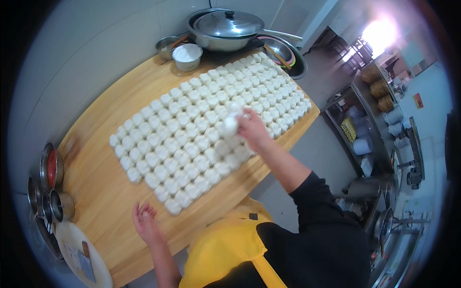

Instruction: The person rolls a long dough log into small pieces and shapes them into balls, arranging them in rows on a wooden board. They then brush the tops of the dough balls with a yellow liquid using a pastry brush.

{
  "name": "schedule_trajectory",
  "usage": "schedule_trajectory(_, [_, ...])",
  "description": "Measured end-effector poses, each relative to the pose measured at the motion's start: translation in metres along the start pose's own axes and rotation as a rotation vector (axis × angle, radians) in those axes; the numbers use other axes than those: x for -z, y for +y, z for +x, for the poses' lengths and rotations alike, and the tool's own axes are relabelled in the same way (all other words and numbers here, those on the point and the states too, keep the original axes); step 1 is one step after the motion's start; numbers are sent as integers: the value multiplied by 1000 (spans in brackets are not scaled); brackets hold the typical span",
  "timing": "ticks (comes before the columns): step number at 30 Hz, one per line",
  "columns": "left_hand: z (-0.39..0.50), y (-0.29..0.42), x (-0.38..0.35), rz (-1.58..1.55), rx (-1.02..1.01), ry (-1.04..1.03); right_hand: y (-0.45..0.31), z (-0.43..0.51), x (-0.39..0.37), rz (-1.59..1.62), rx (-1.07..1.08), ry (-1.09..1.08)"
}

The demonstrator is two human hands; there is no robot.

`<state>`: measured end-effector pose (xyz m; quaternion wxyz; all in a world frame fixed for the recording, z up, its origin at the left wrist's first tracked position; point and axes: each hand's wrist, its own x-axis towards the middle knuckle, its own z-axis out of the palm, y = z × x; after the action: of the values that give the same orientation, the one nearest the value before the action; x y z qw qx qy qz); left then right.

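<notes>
Several close rows of small white dough pieces [183, 144] cover much of the wooden worktable [101, 187]. Over the right half of these rows reaches my right hand [253, 129]. A blurred white dough piece [230, 124] is between its fingers, and a second pale blob beside it is too smeared to make out. My left hand [147, 221] hovers by the table's near edge, left of the lowest row. Its fingers are loosely curled and apart, with nothing seen in them.
A bowl of white powder [187, 55] and a lidded steel basin [228, 27] stand at the back. Steel pots [62, 205] line the left edge, near a round white board [77, 248] carrying a cleaver [86, 257]. Beyond the floor on the right is a shelving unit [354, 115].
</notes>
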<state>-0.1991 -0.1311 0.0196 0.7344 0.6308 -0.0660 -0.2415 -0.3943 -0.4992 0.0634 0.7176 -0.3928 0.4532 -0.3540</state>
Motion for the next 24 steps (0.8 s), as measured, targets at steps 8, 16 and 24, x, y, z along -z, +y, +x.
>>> schedule_trajectory(8, [-37, -25, -62, 147, 94, 485, -110, 276, 159, -315, 307, 315])
schedule_trajectory(16, [-60, -20, -120, 317, 94, 665, -166, 497, 165, -535, 415, 331])
schedule_trajectory(24, [-81, -32, -137, 387, 173, 710, -170, 566, 150, -1191, 715, 222])
